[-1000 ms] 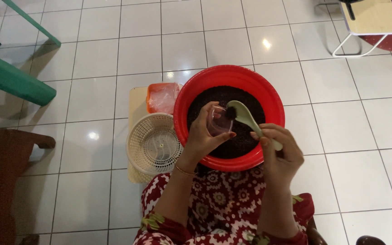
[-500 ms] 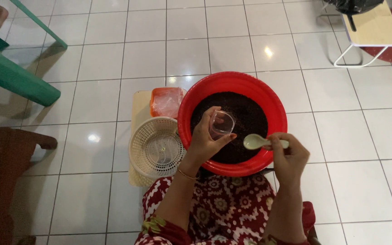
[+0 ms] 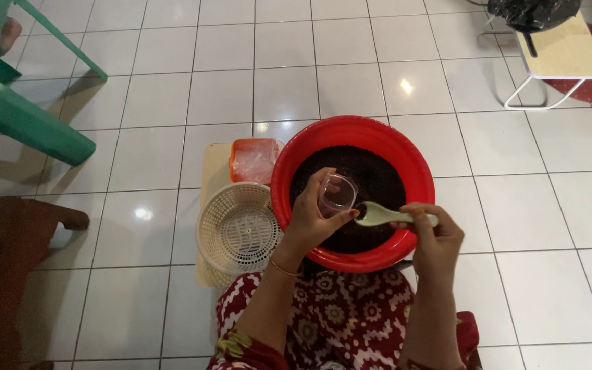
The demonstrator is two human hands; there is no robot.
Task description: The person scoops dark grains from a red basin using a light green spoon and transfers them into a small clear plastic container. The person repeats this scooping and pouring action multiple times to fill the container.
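Observation:
A red round basin [image 3: 289, 199] sits on the white tiled floor in front of me, filled with dark, fine material. Over its middle my left hand [image 3: 313, 223] holds a small clear plastic cup [image 3: 337, 194], tilted toward the right. My right hand [image 3: 433, 236] grips the handle of a pale green spoon [image 3: 385, 216], whose bowl lies low over the dark fill, just right of the cup. My patterned red clothing shows below the basin.
A cream perforated basket [image 3: 238, 229] and an orange container of clear plastic [image 3: 253, 159] rest on a beige board left of the basin. A green plastic chair [image 3: 15, 109] stands at upper left, dark wooden furniture [image 3: 1, 274] at lower left, a small folding table [image 3: 560, 55] at upper right.
The spoon has dropped from the cup's mouth down to the dark fill in the basin, turning level. My left hand keeps the cup in nearly the same place.

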